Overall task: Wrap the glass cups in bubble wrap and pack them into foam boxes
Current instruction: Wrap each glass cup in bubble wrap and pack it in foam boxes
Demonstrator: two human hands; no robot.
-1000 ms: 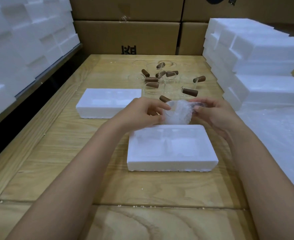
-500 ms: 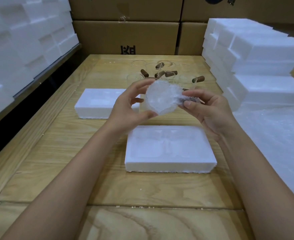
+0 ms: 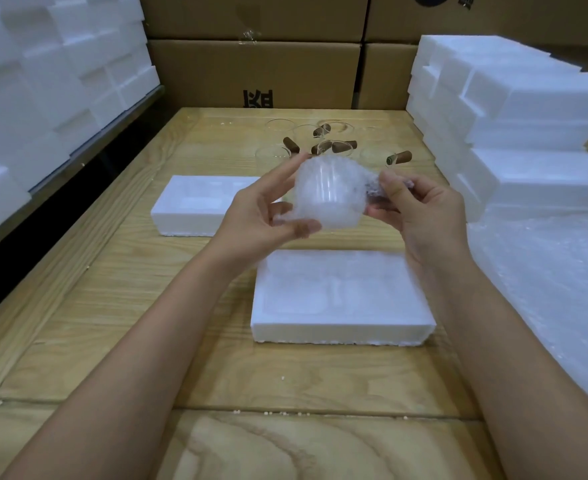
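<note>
Head: glass cup [image 3: 327, 194] under cloudy bubble wrap [image 3: 361, 183]

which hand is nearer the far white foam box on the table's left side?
Left. The left hand is in the air by the right end of the far white foam box; the right hand is further right, past the bubble-wrapped glass cup both hold.

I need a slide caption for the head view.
Left hand and right hand hold a bubble-wrapped clear glass cup near a white rectangular foam box on a wooden table.

Bright, even overhead light, soft shadows, wide-angle edge warp — slight blur
</note>
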